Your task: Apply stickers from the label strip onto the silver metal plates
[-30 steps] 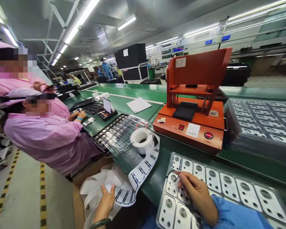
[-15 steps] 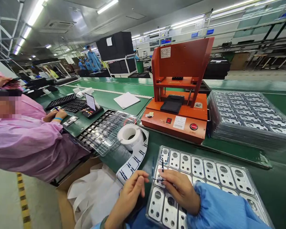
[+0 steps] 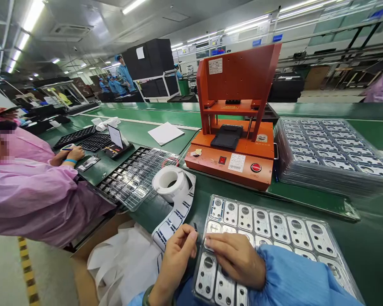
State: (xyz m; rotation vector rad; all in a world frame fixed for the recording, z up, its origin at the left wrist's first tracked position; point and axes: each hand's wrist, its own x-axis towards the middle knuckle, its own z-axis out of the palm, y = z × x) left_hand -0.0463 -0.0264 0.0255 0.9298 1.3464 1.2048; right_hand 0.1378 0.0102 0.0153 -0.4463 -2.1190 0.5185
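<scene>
Resting flat, your right hand lies palm-down with fingers nearly straight on the near-left corner of the clear parts tray, gripping nothing that shows. At its 9 o'clock, your left hand curls loosely beside the tray's left edge, thumb and forefinger pinched on a small dark strip standing up at the fingertips. From the hands, the label roll sits at 11 o'clock, its printed strip trailing down over the bench edge. At 12 o'clock stands the orange press. At 2 o'clock, a stack of trays. A person's pink sleeve is at 9 o'clock.
</scene>
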